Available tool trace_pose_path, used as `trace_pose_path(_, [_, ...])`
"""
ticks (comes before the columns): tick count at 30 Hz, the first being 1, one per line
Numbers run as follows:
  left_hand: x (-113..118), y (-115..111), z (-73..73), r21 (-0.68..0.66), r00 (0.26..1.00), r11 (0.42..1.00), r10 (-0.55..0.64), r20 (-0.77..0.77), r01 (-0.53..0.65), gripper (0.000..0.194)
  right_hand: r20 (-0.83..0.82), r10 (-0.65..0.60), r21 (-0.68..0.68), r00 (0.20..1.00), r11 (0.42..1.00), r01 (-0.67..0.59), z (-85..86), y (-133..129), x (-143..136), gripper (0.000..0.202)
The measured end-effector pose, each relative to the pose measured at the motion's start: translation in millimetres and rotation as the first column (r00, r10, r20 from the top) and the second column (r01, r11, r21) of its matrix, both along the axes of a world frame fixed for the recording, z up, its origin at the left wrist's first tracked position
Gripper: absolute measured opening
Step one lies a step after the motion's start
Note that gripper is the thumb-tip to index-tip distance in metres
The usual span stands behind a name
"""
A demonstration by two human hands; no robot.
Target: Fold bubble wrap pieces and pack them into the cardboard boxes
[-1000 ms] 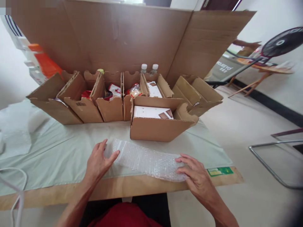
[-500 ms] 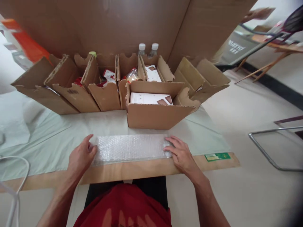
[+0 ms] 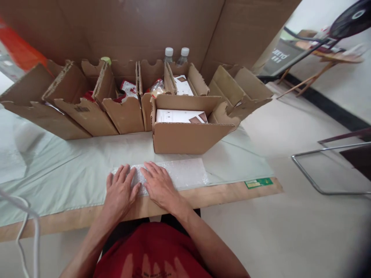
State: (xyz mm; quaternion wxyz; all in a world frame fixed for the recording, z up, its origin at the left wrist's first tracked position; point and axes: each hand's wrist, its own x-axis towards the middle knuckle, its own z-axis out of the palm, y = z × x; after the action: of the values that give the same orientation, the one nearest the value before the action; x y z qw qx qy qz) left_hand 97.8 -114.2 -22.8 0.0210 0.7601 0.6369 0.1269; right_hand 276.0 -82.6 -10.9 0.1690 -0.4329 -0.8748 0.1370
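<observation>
A flat strip of clear bubble wrap [image 3: 188, 173] lies lengthwise along the front of the cloth-covered table. On its left end rests my left hand [image 3: 121, 189], fingers spread and laid flat. Close beside it, my right hand [image 3: 159, 183] lies flat on the wrap left of its middle, fingers stretched out. Both hands hide part of the strip's left half. Just behind the wrap stands an open cardboard bin [image 3: 191, 137] with a white box [image 3: 179, 116] inside.
A row of cardboard bins [image 3: 124, 116] holding packets and a box stands at the back. Two capped bottles [image 3: 182, 56] show behind them. A white cable [image 3: 36, 235] hangs at the left. The wooden table edge [image 3: 226, 195] runs along the front; a metal-framed chair [image 3: 307, 177] stands right.
My right hand has moved left from the strip's right end to beside my left hand. My left hand has shifted onto the wrap and flattened. The view has shifted slightly.
</observation>
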Motion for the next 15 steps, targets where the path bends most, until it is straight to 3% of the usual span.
trace_pose_path(2, [-4,-2,-9.8,-0.068,0.999,0.997,0.032,-0.033,-0.035,0.05,0.021,-0.005,-0.023,1.0,1.0,0.006,-14.1,2,9,0.05])
trace_pose_path(5, [-9,-3,-16.0,-0.107,0.999,0.994,0.027,-0.035,-0.03,0.053,0.063,-0.176,0.015,0.982,0.984,0.176,-31.9,-7,77,0.053])
trace_pose_path(8, [-8,-3,-16.7,-0.123,1.0,0.992,0.022,0.002,-0.021,0.053,0.11,-0.486,0.149,0.867,0.871,0.469,-37.4,-22,163,0.05])
trace_pose_path(10, [-8,-3,-15.1,-0.115,0.999,0.993,0.018,0.039,-0.013,0.052,0.076,-0.62,0.24,0.781,0.771,0.589,-33.0,-32,202,0.045])
trace_pose_path(12, [-14,-4,-10.1,-0.058,0.995,0.997,0.059,0.081,-0.054,0.051,0.008,-0.676,0.29,0.737,0.706,0.646,-25.6,-35,217,0.043])
trace_pose_path(15, [-32,-6,5.1,0.028,0.965,0.969,0.24,0.102,-0.244,0.051,-0.049,-0.631,0.298,0.774,0.731,0.614,-17.9,-24,203,0.042])
